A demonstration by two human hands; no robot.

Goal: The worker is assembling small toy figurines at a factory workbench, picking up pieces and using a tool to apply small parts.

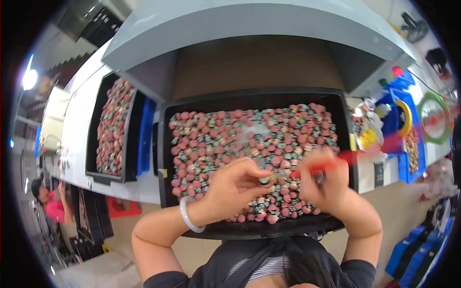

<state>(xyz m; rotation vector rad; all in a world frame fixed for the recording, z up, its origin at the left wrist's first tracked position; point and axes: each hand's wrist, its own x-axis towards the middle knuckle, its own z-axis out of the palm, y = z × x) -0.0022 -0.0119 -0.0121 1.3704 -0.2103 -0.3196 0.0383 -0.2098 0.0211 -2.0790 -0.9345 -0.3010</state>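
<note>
A large black tray full of small pink, grey-green and cream figures lies in front of me. Over its near half, my left hand, with a white bangle at the wrist, pinches one small greenish and tan figure between thumb and fingertips. Close by on the right, my right hand is closed around a long red tool, smeared by motion. One end of the tool points toward the small figure; the other sticks out to the upper right. I cannot make out whether its tip touches the figure.
A grey hood overhangs the tray's far side. Another filled black tray stands at left beside a blue bin. On the right are a blue tray, a yellow ring and a green fan. A person in pink sits far left.
</note>
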